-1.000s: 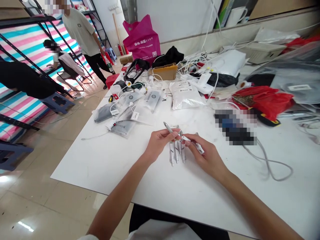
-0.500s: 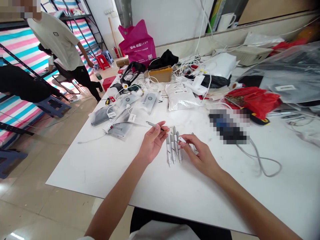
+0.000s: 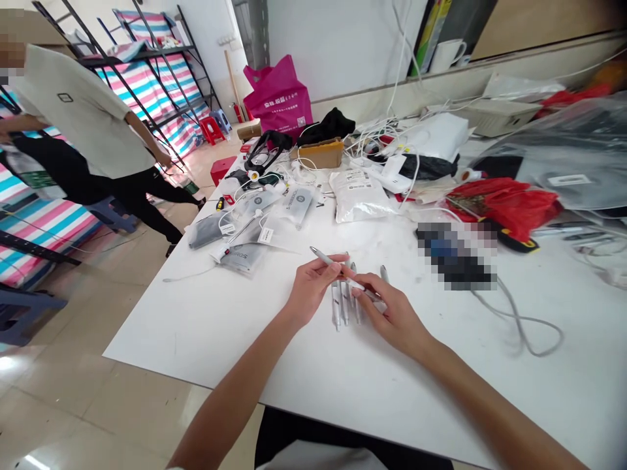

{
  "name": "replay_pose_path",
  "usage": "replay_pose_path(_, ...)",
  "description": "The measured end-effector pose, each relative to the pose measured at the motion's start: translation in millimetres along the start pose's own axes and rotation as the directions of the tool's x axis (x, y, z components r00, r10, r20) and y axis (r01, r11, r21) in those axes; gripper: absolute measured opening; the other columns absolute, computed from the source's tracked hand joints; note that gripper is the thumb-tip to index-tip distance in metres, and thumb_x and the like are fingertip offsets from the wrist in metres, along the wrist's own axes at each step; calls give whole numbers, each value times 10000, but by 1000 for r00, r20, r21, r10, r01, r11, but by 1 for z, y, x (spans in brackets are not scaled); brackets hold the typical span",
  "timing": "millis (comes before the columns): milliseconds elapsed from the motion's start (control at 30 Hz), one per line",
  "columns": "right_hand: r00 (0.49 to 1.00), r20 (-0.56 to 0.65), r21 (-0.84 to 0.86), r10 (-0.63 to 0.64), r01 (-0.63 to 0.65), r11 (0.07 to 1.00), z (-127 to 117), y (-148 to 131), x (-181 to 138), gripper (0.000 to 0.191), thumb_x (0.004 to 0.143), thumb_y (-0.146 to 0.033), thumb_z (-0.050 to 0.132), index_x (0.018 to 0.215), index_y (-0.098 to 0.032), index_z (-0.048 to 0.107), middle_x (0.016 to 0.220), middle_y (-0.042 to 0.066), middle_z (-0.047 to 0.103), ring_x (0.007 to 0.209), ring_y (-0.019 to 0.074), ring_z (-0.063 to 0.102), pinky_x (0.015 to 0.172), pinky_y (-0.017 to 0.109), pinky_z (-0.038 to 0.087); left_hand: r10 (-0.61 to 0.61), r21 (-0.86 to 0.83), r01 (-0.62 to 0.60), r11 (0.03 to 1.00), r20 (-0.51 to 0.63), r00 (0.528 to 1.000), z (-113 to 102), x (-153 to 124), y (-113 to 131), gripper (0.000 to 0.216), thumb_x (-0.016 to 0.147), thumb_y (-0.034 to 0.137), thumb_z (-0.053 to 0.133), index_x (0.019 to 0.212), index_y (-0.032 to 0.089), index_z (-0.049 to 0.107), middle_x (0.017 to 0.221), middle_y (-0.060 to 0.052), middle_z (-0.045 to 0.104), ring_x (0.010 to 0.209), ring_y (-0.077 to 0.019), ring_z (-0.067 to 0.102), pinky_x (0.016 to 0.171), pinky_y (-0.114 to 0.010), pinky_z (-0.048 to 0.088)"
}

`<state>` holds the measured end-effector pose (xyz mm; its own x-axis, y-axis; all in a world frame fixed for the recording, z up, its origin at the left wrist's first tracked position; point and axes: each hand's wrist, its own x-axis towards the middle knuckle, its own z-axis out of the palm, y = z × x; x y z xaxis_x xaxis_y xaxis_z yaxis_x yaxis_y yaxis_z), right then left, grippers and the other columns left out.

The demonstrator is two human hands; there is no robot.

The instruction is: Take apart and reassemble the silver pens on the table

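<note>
My left hand (image 3: 312, 289) is closed on a silver pen (image 3: 321, 256) whose tip points up and to the left. My right hand (image 3: 392, 313) pinches the other end of that pen, fingers closed. Between and below both hands, three silver pens (image 3: 344, 305) lie side by side on the white table (image 3: 206, 313). Another pen (image 3: 383, 273) lies just beyond my right hand.
Plastic pouches (image 3: 255, 222), a white packet (image 3: 359, 194), cables, a red bag (image 3: 504, 202), a cardboard box (image 3: 322, 153) and a pink bag (image 3: 279, 98) crowd the table's far side. A grey cable (image 3: 524, 323) loops at right. A person (image 3: 88, 130) walks at left.
My hands came together again on the pen after the left had drawn it away. The person at left has walked further left and nearer.
</note>
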<state>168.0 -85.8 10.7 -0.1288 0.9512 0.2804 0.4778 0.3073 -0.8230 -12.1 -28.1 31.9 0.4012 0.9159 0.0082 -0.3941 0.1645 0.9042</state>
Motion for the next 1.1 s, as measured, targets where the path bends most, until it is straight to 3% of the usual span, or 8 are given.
replay_pose_path(167,1000,-16,26,8,-8,1000,1,6,0,272,1051,-429,492,1237,-274,617,922,34,704,765,203,664,665,344,552,16,69,-17,998,13,1000,6,-4,-5,327,879,429,779,1112,200,798,970,-90,785,1015,-232,692,1043,-417,444)
replay_pose_path(433,999,-30,39,24,-23,999,-2,5,2,239,1048,-423,501,1154,-250,627,938,47,708,785,202,663,652,323,538,74,-65,-80,995,-95,993,-1,2,-3,283,885,412,780,1075,203,796,915,-49,756,940,-173,677,1017,-371,461)
replay_pose_path(667,999,-22,28,25,-24,999,-1,6,1,253,1046,-442,511,1153,-246,631,857,29,696,653,166,581,582,303,487,26,88,-28,996,24,999,10,-5,-8,347,881,429,777,1133,191,791,1029,-107,799,1086,-261,705,1074,-425,446)
replay_pose_path(833,996,-41,119,78,-73,990,3,7,-2,267,1022,-469,561,1187,-260,578,1044,57,725,808,187,663,694,320,551,13,148,-17,989,32,999,12,-6,-10,355,889,410,768,1175,200,753,1200,-126,774,1241,-284,663,1150,-450,404)
replay_pose_path(933,992,-56,207,111,-97,974,7,8,-4,269,1007,-483,589,1136,-257,523,1127,85,721,964,226,692,790,354,566,22,127,-28,991,45,999,11,-6,-11,279,888,378,774,1101,200,737,1134,-112,792,1240,-277,667,1156,-457,403)
replay_pose_path(1100,990,-60,142,131,-121,982,7,9,-5,256,1016,-505,561,1094,-262,538,1172,81,731,862,210,682,706,342,533,-2,135,-5,991,55,999,7,-5,-9,266,847,356,809,1038,172,787,1158,-126,779,1104,-284,704,1015,-435,504)
